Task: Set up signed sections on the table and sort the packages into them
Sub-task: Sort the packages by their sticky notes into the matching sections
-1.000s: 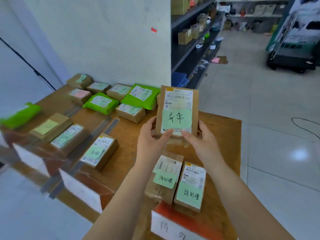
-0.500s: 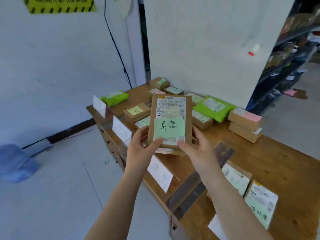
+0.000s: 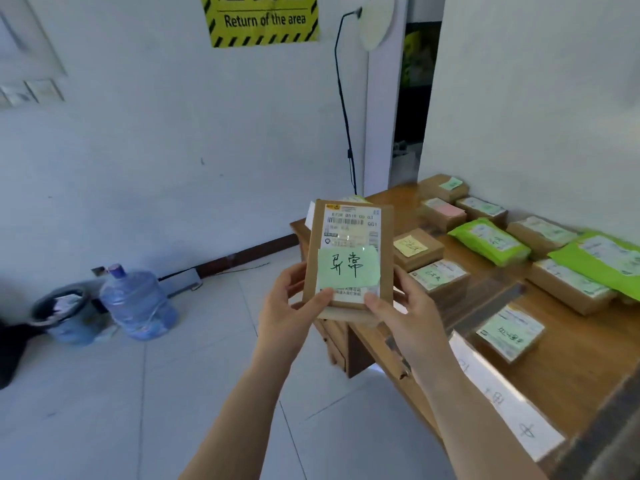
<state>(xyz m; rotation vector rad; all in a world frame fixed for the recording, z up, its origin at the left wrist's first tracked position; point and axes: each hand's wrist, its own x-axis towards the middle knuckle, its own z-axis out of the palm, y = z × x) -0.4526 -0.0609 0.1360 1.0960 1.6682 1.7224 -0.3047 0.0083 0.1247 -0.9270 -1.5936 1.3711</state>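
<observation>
Both hands, left hand (image 3: 289, 303) and right hand (image 3: 403, 306), grip the brown package (image 3: 349, 258) upright. She has turned left; the worktop (image 3: 571, 368) now sits at three o'clock, so sorting waits.

Matt brown cardboard package (image 3: 349, 258), green paper note (image 3: 347, 271), varnished wooden table (image 3: 585, 368), glossy floor tiles (image 3: 104, 410)

A package (image 3: 349, 258) is held upright between the left hand (image 3: 289, 306) and the right hand (image 3: 403, 311), left of the table (image 3: 571, 368) and above its near-left corner. On the table, boxes (image 3: 419, 249) lie in rows running to the far wall, with bags (image 3: 490, 245) among them. Far left on the floor, a water bottle (image 3: 138, 303) stands right of a bin (image 3: 67, 313).
</observation>
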